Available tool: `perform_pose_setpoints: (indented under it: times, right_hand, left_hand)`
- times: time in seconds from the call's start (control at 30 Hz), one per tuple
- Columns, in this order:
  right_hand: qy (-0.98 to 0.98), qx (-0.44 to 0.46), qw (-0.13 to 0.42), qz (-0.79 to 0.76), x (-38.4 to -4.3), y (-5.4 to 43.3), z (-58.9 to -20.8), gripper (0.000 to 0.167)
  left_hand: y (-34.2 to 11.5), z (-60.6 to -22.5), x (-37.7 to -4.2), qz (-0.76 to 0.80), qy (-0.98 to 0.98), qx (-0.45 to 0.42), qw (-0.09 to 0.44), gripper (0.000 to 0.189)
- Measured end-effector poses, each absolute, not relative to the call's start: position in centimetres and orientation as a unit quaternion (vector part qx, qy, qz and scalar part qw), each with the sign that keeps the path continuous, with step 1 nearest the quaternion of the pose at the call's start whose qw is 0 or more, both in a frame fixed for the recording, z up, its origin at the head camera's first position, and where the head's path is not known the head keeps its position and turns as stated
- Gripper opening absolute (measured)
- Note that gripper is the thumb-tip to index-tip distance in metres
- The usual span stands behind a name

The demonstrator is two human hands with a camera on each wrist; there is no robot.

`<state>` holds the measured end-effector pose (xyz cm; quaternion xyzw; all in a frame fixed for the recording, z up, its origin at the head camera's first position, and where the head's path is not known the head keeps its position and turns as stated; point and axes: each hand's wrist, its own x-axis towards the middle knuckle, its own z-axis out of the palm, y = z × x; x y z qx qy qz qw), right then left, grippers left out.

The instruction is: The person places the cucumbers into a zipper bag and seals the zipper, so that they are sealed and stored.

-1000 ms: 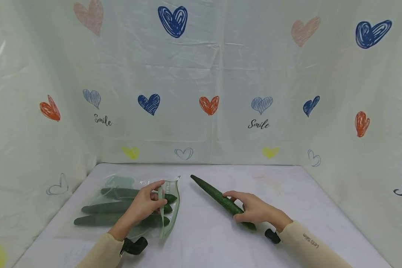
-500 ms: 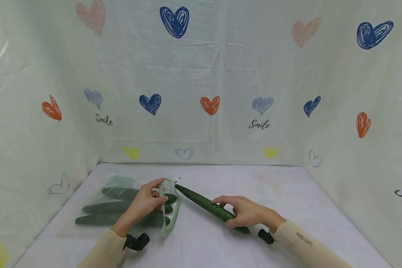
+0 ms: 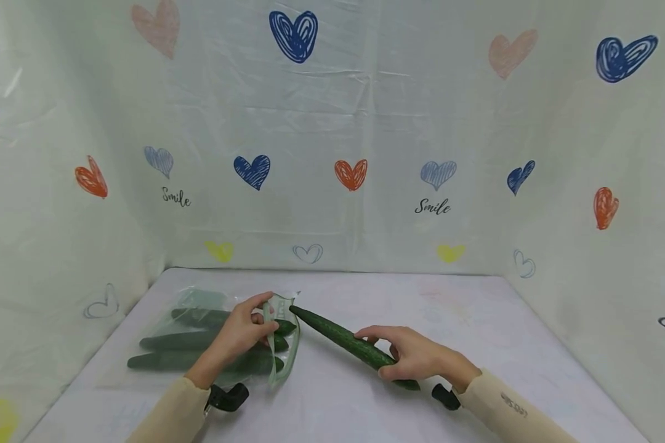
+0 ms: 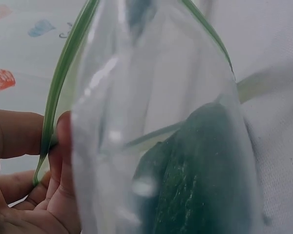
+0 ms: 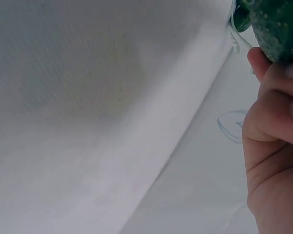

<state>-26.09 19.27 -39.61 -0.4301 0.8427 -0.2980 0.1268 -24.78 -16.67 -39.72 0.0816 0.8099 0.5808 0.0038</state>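
Observation:
My left hand (image 3: 242, 329) pinches the upper edge of a clear zip bag (image 3: 290, 363) with a green rim, holding its mouth apart. Inside the bag lie three cucumbers (image 3: 185, 342) side by side, their ends near the mouth. In the left wrist view the green rim (image 4: 58, 87) runs between thumb and fingers, and dark cucumbers (image 4: 200, 170) show through the plastic. My right hand (image 3: 415, 352) grips another cucumber (image 3: 338, 335) near its lower end. This cucumber slants up to the left, its far tip right at the bag's mouth. The right wrist view shows only its thick end (image 5: 283, 29).
A white-covered table (image 3: 354, 406) lies under everything. Behind and at both sides hangs a pale curtain (image 3: 388, 234) printed with hearts. A black wrist camera (image 3: 228, 399) sits at the left wrist, another black camera (image 3: 446, 397) at the right.
The right hand has carried its cucumber left, bringing the tip from beside the bag to its mouth. Over the last half second both hands have barely moved.

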Motion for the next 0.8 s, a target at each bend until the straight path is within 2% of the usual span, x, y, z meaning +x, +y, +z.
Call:
perform_pose_setpoints:
  times: [0.33, 0.57, 0.8]
  right_hand:
    - [0.849, -0.458, 0.097, -0.243, -27.9, 16.6, -39.4, 0.068]
    - [0.873, -0.458, 0.066, -0.153, -30.7, 13.5, -38.7, 0.064]
    - [0.881, -0.451, 0.067, -0.127, -33.2, 11.0, -38.3, 0.063]
  left_hand:
    - [-16.6, -39.9, -24.5, 0.547, 0.824, 0.148, 0.025, 0.066]
    - [-16.5, -39.8, -24.3, 0.553, 0.82, 0.148, 0.033, 0.066]
    - [-16.4, -39.7, -24.3, 0.561, 0.815, 0.137, 0.033, 0.066]
